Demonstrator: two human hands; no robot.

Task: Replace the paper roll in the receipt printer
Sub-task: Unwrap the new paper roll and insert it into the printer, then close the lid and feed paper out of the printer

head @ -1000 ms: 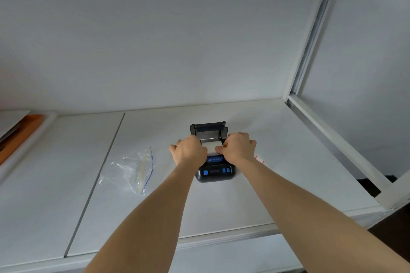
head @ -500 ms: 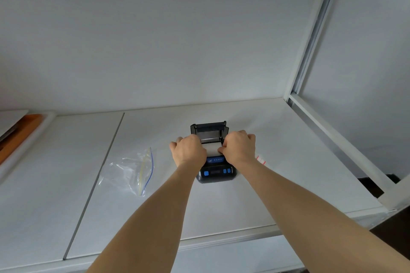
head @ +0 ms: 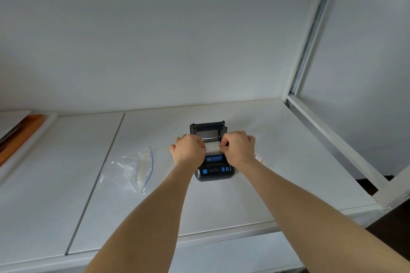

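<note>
Paper roll (head: 212, 147): light, crushable, I judge; I would hold its ends.
Printer (head: 214, 169): lid open, centre frame.
Left hand (head: 188, 149), right hand (head: 238, 148): fingers closed on roll.

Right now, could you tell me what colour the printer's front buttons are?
Blue, on the black receipt printer; the head view shows them.

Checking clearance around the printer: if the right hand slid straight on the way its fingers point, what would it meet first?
The right hand points away and slightly left, fingers at the paper roll. Going on, it would probably meet the printer's raised lid first, just behind the roll; depth is hard to judge.
</note>
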